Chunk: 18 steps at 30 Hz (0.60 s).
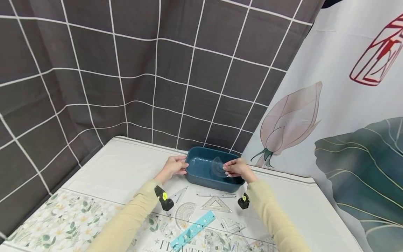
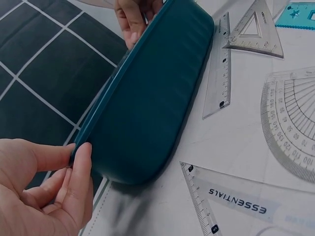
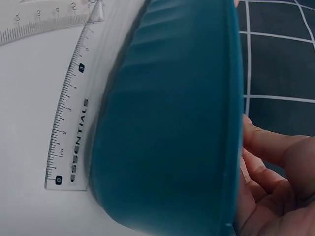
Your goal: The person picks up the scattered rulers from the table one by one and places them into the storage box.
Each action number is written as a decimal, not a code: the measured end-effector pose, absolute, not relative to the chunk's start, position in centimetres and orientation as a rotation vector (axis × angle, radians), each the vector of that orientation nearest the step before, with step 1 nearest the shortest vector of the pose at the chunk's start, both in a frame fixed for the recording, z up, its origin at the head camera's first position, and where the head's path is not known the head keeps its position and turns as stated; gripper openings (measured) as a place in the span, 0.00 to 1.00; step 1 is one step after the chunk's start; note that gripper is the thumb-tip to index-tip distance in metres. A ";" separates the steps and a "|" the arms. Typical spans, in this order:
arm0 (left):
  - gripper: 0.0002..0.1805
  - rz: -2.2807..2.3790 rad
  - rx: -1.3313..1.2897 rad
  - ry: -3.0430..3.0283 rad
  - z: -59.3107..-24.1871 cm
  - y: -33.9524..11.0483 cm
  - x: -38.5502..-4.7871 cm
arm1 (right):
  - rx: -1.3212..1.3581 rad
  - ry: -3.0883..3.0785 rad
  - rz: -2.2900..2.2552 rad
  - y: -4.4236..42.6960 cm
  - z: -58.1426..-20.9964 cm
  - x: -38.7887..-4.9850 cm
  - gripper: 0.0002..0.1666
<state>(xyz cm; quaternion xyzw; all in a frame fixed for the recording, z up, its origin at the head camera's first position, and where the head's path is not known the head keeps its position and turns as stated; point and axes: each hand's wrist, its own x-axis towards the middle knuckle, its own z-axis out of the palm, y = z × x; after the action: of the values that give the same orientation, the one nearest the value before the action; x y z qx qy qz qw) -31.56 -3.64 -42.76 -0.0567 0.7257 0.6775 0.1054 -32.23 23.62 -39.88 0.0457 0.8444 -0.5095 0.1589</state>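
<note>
A dark teal plastic bin (image 1: 201, 178) stands at the back of the table. My left hand (image 1: 173, 166) pinches its left rim between thumb and fingers, seen closely in the left wrist view (image 2: 49, 191). Over the bin's right part, my right hand (image 1: 236, 168) pinches a clear plastic piece (image 1: 217, 168) with a pointed top; its exact kind cannot be told. In the right wrist view the bin's wall (image 3: 167, 118) hides that piece and part of the right hand (image 3: 275, 182).
In front of the bin lie a clear ruler (image 1: 215, 195), a set square (image 1: 206, 206), a protractor (image 1: 181, 215) and another set square (image 1: 178, 196). Nearer are a turquoise ruler (image 1: 192, 231) and more clear drawing tools (image 1: 231, 225). A dark checked curtain (image 1: 138, 91) hangs behind.
</note>
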 end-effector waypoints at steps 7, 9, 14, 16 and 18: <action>0.25 1.990 -0.172 2.155 -43.1 -3.4 -31.7 | 0.144 2.416 -1.456 23.1 -40.5 -32.3 0.14; 0.25 1.987 -0.171 2.161 -42.9 -3.4 -31.6 | 0.149 2.423 -1.453 23.0 -40.8 -32.3 0.14; 0.25 1.983 -0.174 2.168 -42.7 -3.5 -31.5 | 0.143 2.436 -1.447 22.6 -41.2 -32.4 0.13; 0.25 1.982 -0.176 2.163 -42.6 -3.5 -31.4 | 0.153 2.439 -1.438 22.4 -41.4 -32.4 0.13; 0.25 1.981 -0.174 2.159 -42.7 -3.5 -31.4 | 0.149 2.442 -1.415 22.2 -41.5 -32.4 0.13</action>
<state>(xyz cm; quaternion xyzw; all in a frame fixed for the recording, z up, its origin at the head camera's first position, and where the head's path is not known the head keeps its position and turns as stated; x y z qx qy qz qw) -31.42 -3.46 -42.67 -0.0590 0.7316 0.6713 0.1028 -32.41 22.25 -41.50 0.0519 0.8534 -0.4944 0.1570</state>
